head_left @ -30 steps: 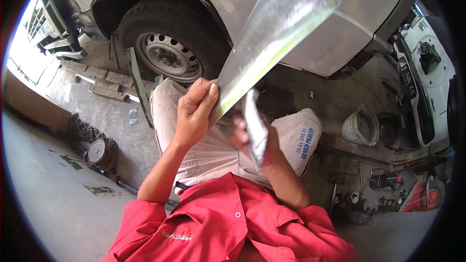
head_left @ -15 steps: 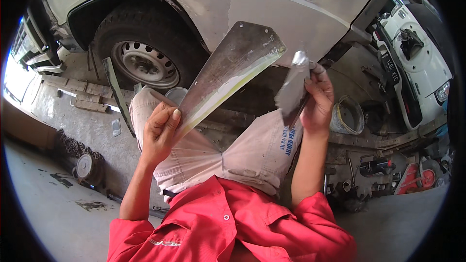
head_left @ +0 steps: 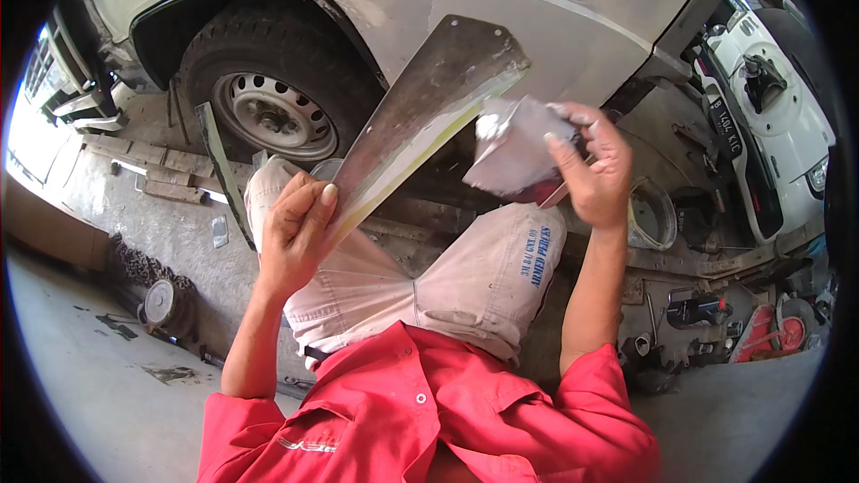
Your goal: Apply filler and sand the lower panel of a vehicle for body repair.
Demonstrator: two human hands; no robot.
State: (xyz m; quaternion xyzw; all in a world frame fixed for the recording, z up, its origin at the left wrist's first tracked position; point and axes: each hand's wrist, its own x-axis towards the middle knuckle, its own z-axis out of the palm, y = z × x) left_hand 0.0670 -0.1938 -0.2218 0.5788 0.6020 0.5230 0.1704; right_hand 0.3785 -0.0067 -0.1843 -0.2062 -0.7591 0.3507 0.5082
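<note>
My left hand (head_left: 295, 224) grips the narrow lower end of a long, tapered sheet-metal panel (head_left: 416, 94), its thumb on the face. The panel is dark grey with small holes at its wide top end. A white and yellow-green band of filler runs down its right edge. In my right hand (head_left: 599, 165) is a flat putty plate (head_left: 523, 145) smeared with grey paste, with a shiny pale dab at its left corner. Something dark red shows under the plate; its kind I cannot tell. The plate sits just right of the panel, and a gap between them is hard to judge.
Ahead stands a pale vehicle body (head_left: 555, 18) with a wheel (head_left: 273, 116). A narrow strip (head_left: 219, 170) leans by my left knee. Right are a bucket (head_left: 651, 215), tools (head_left: 693, 309) and a white car part (head_left: 761, 116). Wooden planks (head_left: 165, 170) lie left.
My right hand has turned the putty plate so its grey face shows more broadly, and has brought it left toward the panel. The panel's top end has shifted slightly upward in view.
</note>
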